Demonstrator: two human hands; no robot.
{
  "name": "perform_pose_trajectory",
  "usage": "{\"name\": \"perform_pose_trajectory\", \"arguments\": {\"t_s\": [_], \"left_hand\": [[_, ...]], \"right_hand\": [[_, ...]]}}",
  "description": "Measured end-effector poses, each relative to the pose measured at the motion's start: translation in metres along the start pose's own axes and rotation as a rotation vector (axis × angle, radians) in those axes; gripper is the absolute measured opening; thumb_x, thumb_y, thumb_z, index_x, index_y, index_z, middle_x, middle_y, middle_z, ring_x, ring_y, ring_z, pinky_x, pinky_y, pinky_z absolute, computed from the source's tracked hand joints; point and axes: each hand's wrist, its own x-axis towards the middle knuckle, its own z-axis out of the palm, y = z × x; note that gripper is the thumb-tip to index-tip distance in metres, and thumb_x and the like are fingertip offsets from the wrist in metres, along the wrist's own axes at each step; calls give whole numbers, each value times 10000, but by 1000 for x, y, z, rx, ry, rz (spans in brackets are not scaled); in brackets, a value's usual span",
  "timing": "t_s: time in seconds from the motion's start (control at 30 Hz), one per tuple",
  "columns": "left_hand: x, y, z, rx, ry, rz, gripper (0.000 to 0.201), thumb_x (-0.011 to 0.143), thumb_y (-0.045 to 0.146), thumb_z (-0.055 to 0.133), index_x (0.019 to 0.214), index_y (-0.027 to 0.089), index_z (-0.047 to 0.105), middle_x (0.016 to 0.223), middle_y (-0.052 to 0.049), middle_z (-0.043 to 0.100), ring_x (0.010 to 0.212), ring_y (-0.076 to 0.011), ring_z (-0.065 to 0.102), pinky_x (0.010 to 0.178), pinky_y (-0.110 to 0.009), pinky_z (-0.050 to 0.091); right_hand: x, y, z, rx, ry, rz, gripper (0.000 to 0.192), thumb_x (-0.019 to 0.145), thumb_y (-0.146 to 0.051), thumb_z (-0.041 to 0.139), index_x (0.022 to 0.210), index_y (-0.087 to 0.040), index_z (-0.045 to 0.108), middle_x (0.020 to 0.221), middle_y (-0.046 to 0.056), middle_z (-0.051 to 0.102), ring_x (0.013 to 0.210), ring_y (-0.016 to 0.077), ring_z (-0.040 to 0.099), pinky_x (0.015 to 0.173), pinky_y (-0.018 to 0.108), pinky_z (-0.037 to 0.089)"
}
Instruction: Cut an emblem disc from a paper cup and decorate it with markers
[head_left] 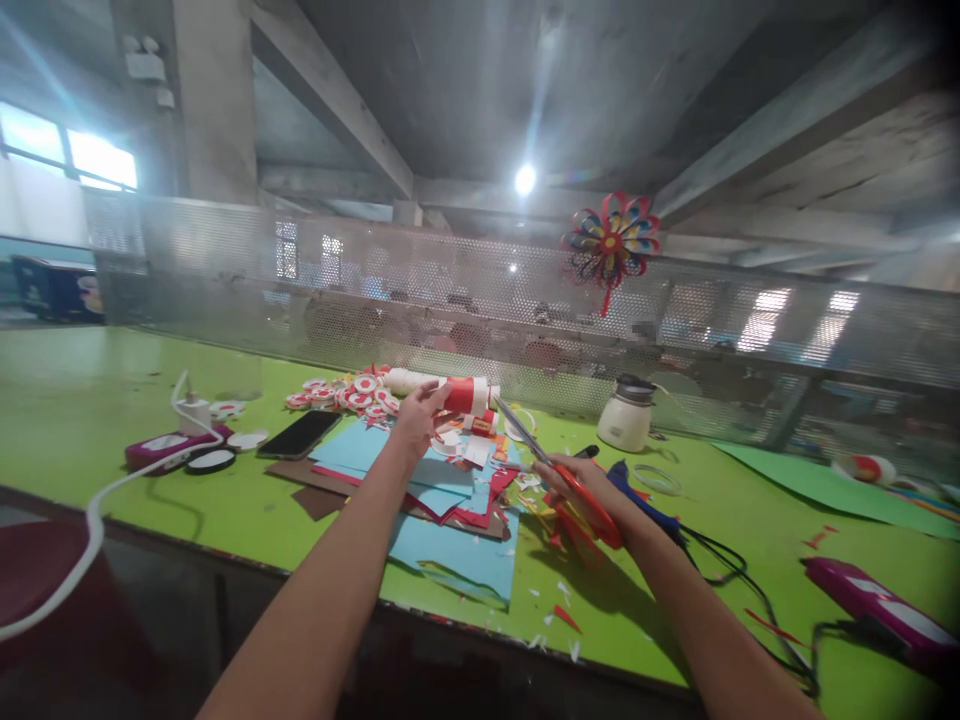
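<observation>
A red-and-white paper roll (466, 397) is held up above the paper pile (442, 490) on the green table (90, 400). The left hand (417, 415) pinches its left end, fingers curled around it. The right hand (581, 480) is closed through the red handles of the scissors (555, 470), whose blades point up toward the roll, their tips just beside it. A phone (300, 434) lies left of the pile, a white jar (627, 416) to the right.

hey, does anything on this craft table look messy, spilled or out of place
Yes. Small paper scraps lie scattered over the green table near its front edge, below the right hand holding red scissors. The blue sheet overhangs that edge.
</observation>
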Motion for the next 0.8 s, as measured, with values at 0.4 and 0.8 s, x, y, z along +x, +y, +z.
{"name": "perform_pose_trajectory", "arguments": {"t_s": [0.4,0.8], "left_hand": [[6,-24,1,161,-12,110,610,558,216,815,1126,148,603,863,-19,635,759,-164,646,750,-342,544],[-11,-20,14,388,-13,168,502,570,208,795,1047,168,647,823,-25,674,741,-179,632,680,-287,506]], "right_hand": [[-2,-4,23,-260,131,-85,459,824,-545,574,1024,-140,655,1031,129,685,934,267,625,833,369,469],[-5,-9,28,-423,100,-59,390,891,-512,514,979,-160,659,992,122,695,913,245,643,780,316,479]]}}
